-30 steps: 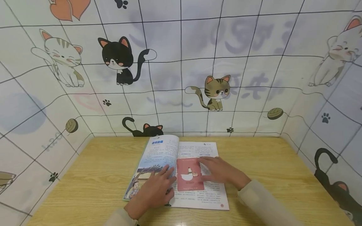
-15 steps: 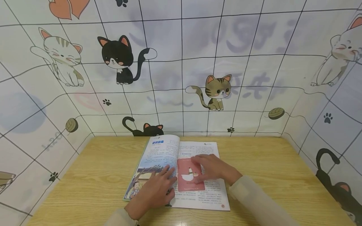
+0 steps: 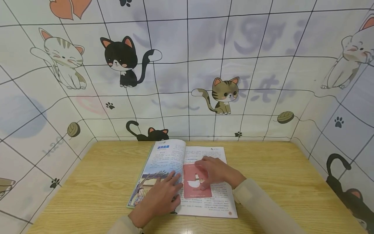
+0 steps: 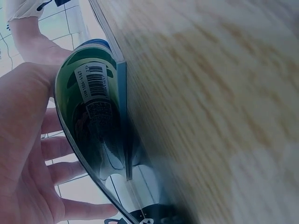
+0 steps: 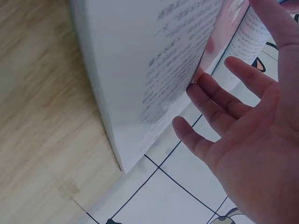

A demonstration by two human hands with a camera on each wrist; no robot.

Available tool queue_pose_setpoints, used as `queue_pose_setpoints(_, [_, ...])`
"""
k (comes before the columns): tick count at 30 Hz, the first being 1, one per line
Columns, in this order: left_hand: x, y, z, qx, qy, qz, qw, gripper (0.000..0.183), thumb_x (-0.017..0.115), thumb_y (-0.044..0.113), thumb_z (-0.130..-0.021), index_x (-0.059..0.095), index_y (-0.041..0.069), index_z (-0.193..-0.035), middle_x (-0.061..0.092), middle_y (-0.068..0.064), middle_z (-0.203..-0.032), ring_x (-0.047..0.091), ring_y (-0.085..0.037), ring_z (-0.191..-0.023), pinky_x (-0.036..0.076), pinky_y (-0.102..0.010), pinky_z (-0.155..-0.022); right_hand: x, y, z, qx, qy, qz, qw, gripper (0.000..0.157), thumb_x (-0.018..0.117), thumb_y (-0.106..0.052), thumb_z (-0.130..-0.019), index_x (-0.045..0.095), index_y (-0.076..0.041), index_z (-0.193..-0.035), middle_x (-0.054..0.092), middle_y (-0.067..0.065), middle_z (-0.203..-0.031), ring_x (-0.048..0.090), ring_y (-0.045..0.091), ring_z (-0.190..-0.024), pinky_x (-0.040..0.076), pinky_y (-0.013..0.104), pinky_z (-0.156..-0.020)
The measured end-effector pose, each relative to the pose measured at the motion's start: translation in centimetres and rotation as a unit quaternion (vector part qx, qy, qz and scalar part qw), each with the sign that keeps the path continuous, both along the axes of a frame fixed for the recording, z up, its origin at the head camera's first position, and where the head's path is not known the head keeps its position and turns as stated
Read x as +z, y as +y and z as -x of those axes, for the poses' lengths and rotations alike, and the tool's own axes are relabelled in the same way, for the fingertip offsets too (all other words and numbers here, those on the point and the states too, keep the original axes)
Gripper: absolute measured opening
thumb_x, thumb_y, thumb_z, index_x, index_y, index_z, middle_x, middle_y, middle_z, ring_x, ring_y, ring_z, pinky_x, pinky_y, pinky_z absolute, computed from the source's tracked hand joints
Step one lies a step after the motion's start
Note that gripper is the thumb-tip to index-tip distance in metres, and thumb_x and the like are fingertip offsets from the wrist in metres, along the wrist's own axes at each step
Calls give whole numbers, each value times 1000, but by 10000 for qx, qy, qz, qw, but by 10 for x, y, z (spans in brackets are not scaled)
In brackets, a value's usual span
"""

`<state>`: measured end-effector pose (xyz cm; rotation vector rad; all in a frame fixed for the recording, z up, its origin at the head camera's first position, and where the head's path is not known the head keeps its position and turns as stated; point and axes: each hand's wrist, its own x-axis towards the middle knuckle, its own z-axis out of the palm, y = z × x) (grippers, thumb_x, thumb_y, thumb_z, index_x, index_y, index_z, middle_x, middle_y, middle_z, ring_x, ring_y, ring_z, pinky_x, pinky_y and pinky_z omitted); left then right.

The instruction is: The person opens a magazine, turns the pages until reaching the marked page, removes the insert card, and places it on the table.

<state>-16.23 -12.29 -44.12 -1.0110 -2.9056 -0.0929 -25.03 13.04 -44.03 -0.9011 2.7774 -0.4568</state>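
An open book (image 3: 216, 204) with printed text lies on the table. On its right-hand page rests a pink card (image 3: 193, 191) with a white figure printed on it. My left hand (image 3: 160, 196) lies spread over the lower left page; in the left wrist view the left hand (image 4: 28, 154) is beside the curved cover, which bears a barcode label (image 4: 93, 84). My right hand (image 3: 217, 172) is over the card's right part, thumb and fingers apart. In the right wrist view the fingertips of my right hand (image 5: 252, 135) meet the card's edge, the fingers only slightly bent.
The wood-grain table (image 3: 271, 169) spreads around the book. Behind and on both sides stands a white cloth wall (image 3: 175, 74) with a black grid and printed cats.
My right hand has moved left from the card's right edge to farther over it. The left hand, card and book have stayed practically where they were.
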Motion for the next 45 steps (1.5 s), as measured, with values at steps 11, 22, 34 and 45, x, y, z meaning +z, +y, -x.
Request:
queue_pose_setpoints(11, [2, 0, 0, 7, -32, -24, 10000, 35, 57, 27, -91, 70, 15, -121, 52, -10, -146, 45, -35, -137, 45, -68, -92, -1, 0, 2, -113, -66, 332, 9994, 82, 90, -52, -63, 63, -17, -131, 58, 2, -128, 52, 23, -115, 45, 46, -101])
queue_pose_setpoints(22, [2, 1, 1, 32, -8, -13, 10000, 35, 58, 27, -91, 70, 16, -122, 52, -9, -146, 46, -35, -137, 45, -68, -92, -2, 4, 4, 55, -92, 927, 9956, 69, 92, -41, -65, 64, -17, -124, 57, -3, -119, 53, 20, -110, 45, 46, -99])
queue_pose_setpoints(34, [0, 1, 2, 59, -100, -32, 9999, 34, 58, 28, -91, 71, 18, -121, 52, -9, -146, 45, -35, -137, 44, -69, -93, -9, 17, 6, 279, -593, 2344, 9699, 44, 78, -11, -80, 66, -8, -122, 59, 2, -117, 58, 19, -100, 52, 35, -85])
queue_pose_setpoints(45, [0, 0, 2, 79, -154, 8, 9998, 36, 58, 29, -91, 70, 16, -123, 52, -9, -146, 44, -35, -138, 44, -68, -93, -7, 30, 7, 183, -1384, 3327, 9326, 38, 62, 9, -89, 66, -2, -125, 58, 14, -128, 62, 30, -112, 53, 30, -90])
